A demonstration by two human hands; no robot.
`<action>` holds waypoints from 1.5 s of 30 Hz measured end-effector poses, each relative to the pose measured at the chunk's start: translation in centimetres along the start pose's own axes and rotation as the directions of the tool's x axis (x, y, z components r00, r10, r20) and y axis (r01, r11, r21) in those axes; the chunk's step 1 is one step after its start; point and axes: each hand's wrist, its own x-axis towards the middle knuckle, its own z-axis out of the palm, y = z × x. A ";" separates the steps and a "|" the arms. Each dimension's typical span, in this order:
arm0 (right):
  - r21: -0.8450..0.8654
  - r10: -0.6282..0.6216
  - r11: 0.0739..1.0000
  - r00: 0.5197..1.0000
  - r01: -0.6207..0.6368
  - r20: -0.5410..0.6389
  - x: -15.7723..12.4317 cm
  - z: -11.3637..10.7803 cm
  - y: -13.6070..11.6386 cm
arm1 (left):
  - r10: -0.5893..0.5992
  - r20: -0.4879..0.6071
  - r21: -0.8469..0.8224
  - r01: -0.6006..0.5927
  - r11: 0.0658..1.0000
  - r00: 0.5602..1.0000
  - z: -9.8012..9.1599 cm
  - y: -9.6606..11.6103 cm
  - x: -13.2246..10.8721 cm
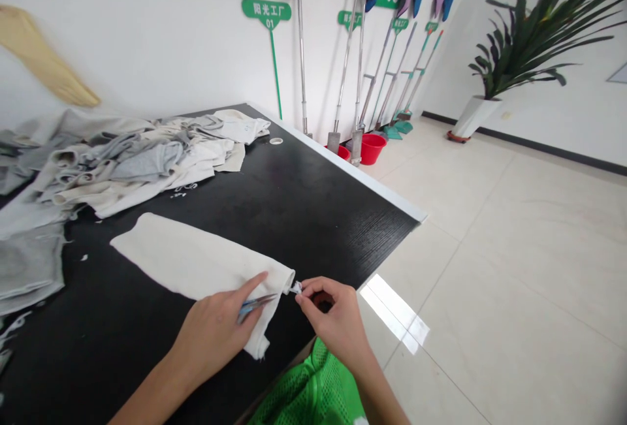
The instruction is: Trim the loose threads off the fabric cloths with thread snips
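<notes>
A long off-white piece of tubular knit fabric [196, 255] lies flat on the black table [313, 216]. My left hand [218, 324] rests on its near end and is closed around small blue-handled snips [257, 303], whose blades point right; the handles are mostly hidden under the fingers. At the fabric's right-hand edge, my right hand [337, 314] pinches a small white thread scrap [296, 287] between thumb and fingertips. Whether the scrap is still attached to the fabric I cannot tell.
A heap of grey and cream fabric pieces [166, 157] covers the table's far left. Near it are thread bits [189, 187] and a white ring [275, 141]. Mops and red buckets [373, 149] stand along the wall, and a potted plant [473, 115] farther right.
</notes>
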 end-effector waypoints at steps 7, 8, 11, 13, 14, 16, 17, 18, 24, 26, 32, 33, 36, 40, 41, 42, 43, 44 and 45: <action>0.080 0.055 0.996 0.995 -0.048 -0.086 0.1 0.7 0.2 | -0.005 0.014 -0.022 0.005 1.000 1.000 -0.3 0.2 -0.2; 0.085 0.059 0.995 0.993 -0.050 -0.100 0.1 0.8 0.3 | -0.005 0.013 -0.027 0.006 1.000 1.000 -0.3 0.3 -0.2; 0.070 0.046 0.997 0.993 -0.038 -0.110 0.3 0.8 0.6 | -0.012 0.014 -0.053 0.013 0.999 1.000 -0.4 0.2 -0.1; 0.056 0.028 0.998 0.995 -0.023 -0.091 0.4 0.8 0.8 | -0.030 0.021 -0.088 0.032 0.996 0.999 -0.8 0.1 0.0; 0.056 0.022 0.998 0.997 -0.018 -0.077 0.5 0.7 0.8 | -0.038 0.029 -0.119 0.042 0.992 0.999 -1.2 0.0 0.0; 0.076 0.017 0.997 0.999 -0.013 -0.047 0.6 0.7 0.9 | -0.036 0.053 -0.204 0.046 0.978 0.998 -2.4 0.0 -0.1; 0.095 0.012 0.995 0.999 -0.009 -0.032 0.6 0.7 0.8 | -0.016 0.061 -0.244 0.031 0.969 0.998 -3.1 0.1 -0.1; 0.117 0.003 0.993 1.000 0.000 -0.028 0.6 0.7 0.8 | 0.019 0.068 -0.273 0.000 0.962 0.998 -3.8 0.2 0.0; 0.212 -0.073 0.973 0.993 0.092 -0.095 0.4 0.8 0.9 | 0.229 0.084 -0.032 -0.227 0.973 0.970 -6.6 1.5 1.2; 0.225 -0.068 0.970 0.993 0.088 -0.094 0.4 0.8 1.1 | 0.271 0.086 0.048 -0.276 0.960 0.959 -6.6 1.7 1.9; 0.252 -0.052 0.965 0.994 0.074 -0.095 0.4 0.7 1.3 | 0.383 0.054 0.110 -0.387 0.915 0.922 -5.9 1.6 2.6; 0.252 -0.052 0.965 0.994 0.075 -0.098 0.3 0.7 1.3 | 0.391 0.051 0.115 -0.394 0.912 0.919 -5.8 1.6 2.5; 0.233 -0.058 0.969 0.993 0.080 -0.100 0.3 0.7 1.3 | 0.412 0.023 0.133 -0.412 0.902 0.911 -5.5 1.5 2.4; 0.208 -0.081 0.973 0.991 0.101 -0.104 0.3 0.7 1.3 | 0.435 0.005 0.154 -0.430 0.889 0.901 -5.1 1.7 2.6; 0.208 -0.086 0.972 0.991 0.106 -0.106 0.3 0.7 1.3 | 0.437 0.004 0.160 -0.432 0.887 0.899 -5.1 1.7 2.7; 0.208 -0.089 0.972 0.990 0.110 -0.108 0.3 0.7 1.3 | 0.438 0.003 0.163 -0.433 0.887 0.899 -5.0 1.8 2.8; 0.207 -0.090 0.972 0.990 0.111 -0.109 0.3 0.7 1.3 | 0.437 0.000 0.165 -0.431 0.887 0.899 -5.0 1.8 2.9; 0.204 -0.090 0.973 0.990 0.110 -0.106 0.3 0.7 1.3 | 0.437 0.000 0.163 -0.431 0.887 0.899 -4.9 1.8 2.9; 0.201 -0.089 0.974 0.991 0.108 -0.103 0.4 0.7 1.3 | 0.437 0.000 0.160 -0.431 0.888 0.900 -4.9 1.9 2.9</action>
